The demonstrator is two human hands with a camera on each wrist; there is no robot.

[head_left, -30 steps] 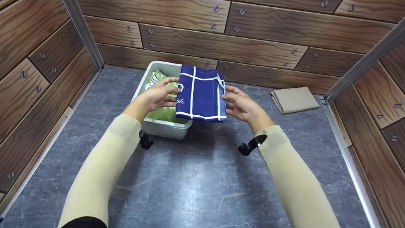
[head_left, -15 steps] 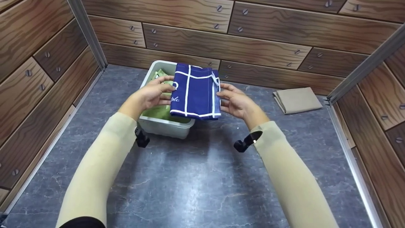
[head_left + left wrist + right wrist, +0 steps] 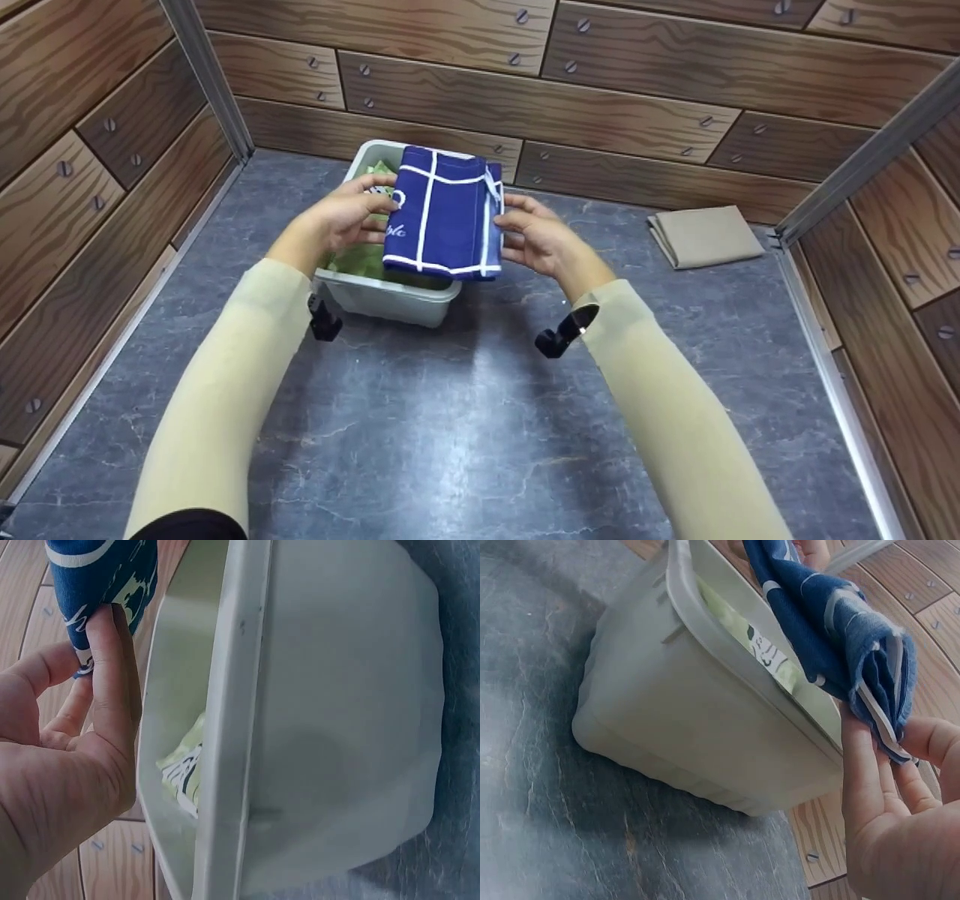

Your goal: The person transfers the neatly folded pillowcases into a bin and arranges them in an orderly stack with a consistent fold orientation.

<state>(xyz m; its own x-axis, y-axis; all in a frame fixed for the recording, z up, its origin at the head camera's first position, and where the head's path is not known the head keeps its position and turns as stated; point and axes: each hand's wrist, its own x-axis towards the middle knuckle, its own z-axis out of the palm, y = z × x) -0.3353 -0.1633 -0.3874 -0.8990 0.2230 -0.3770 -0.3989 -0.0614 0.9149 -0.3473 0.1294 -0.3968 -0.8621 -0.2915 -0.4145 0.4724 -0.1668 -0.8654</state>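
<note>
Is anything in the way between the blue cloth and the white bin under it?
Nothing visible blocks it. The blue cloth, held by the left hand and right hand, hangs over the open white bin. Only a green cloth already lies inside.

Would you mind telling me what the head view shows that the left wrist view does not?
Only the head view shows the right hand, the folded beige cloth lying apart on the grey table, and the blue cloth's white grid. Only the left wrist view shows the tub's outer wall close up. Both show the left hand pinching the blue cloth above the white tub that holds green cloth.
</note>
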